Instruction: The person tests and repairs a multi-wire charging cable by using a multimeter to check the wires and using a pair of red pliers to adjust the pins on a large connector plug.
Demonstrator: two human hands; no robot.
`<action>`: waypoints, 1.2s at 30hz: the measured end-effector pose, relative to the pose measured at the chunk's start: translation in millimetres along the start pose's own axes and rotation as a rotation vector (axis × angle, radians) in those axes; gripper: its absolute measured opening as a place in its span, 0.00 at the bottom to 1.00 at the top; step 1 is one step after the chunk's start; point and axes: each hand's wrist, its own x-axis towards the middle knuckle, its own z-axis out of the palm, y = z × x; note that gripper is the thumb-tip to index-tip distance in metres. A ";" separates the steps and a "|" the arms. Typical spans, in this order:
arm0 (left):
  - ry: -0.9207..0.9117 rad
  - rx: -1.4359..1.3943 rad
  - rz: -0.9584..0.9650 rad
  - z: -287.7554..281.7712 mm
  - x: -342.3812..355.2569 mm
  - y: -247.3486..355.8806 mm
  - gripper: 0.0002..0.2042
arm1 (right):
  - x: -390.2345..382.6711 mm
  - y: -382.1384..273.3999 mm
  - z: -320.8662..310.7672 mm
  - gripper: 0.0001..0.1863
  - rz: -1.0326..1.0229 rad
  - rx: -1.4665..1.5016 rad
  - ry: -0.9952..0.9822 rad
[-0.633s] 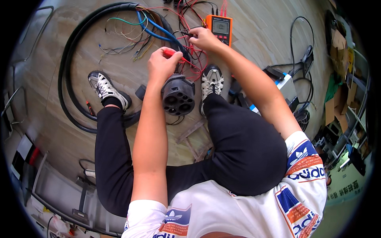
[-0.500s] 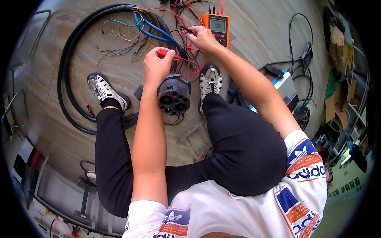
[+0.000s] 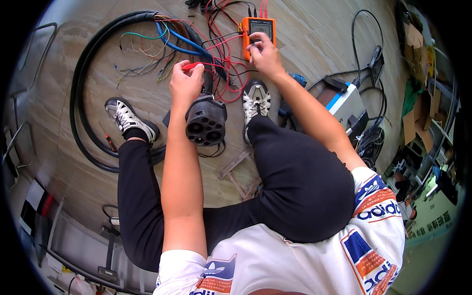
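Observation:
My left hand (image 3: 185, 83) pinches a red test clip (image 3: 192, 66) just beyond a round black charging plug (image 3: 206, 125). The plug's face, with several round holes, points toward me. A thick black cable (image 3: 78, 98) loops around on the floor at the left, with loose thin coloured wires (image 3: 152, 61) spreading from its end. My right hand (image 3: 266, 56) is over an orange multimeter (image 3: 272, 44), covering its lower part. The right fingers are curled, with something dark between thumb and forefinger that I cannot make out.
Red and black test leads (image 3: 223, 49) tangle between the hands. A screwdriver (image 3: 110, 142) lies by my left shoe (image 3: 130, 118). To the right stands a white and blue box (image 3: 339, 101) with black cables. Cardboard (image 3: 418, 125) and shelving line the far right; metal frames edge the left.
My right hand has moved right, from a black lead beside the multimeter to over the multimeter. My left hand keeps the red clip and sits slightly further left.

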 end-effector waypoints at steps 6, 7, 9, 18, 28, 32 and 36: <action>-0.040 -0.228 -0.134 -6.8 -7.9 16.9 0.15 | -3.4 13.8 0.5 0.14 -0.007 -0.060 -0.165; -0.040 -0.213 -0.101 -7.9 -10.9 19.8 0.14 | -0.3 14.1 -0.2 0.16 0.052 0.034 -0.196; -0.018 -0.231 -0.085 -8.7 -15.2 17.4 0.13 | 4.7 5.1 0.5 0.15 0.046 0.095 -0.268; -0.002 -0.211 -0.082 -6.8 -26.2 24.7 0.10 | 34.9 13.8 57.5 0.18 -0.349 -0.499 -0.247; -0.053 -0.226 -0.078 -4.7 -22.2 17.1 0.10 | 44.0 17.2 71.3 0.14 -0.131 -0.394 -0.301; -0.058 -0.227 -0.079 -4.1 -24.8 21.1 0.10 | 46.9 8.4 63.0 0.12 -0.052 -0.315 -0.271; -0.054 -0.232 -0.080 -4.7 -23.7 20.2 0.11 | 55.7 -2.5 41.7 0.09 -0.334 -0.281 -0.136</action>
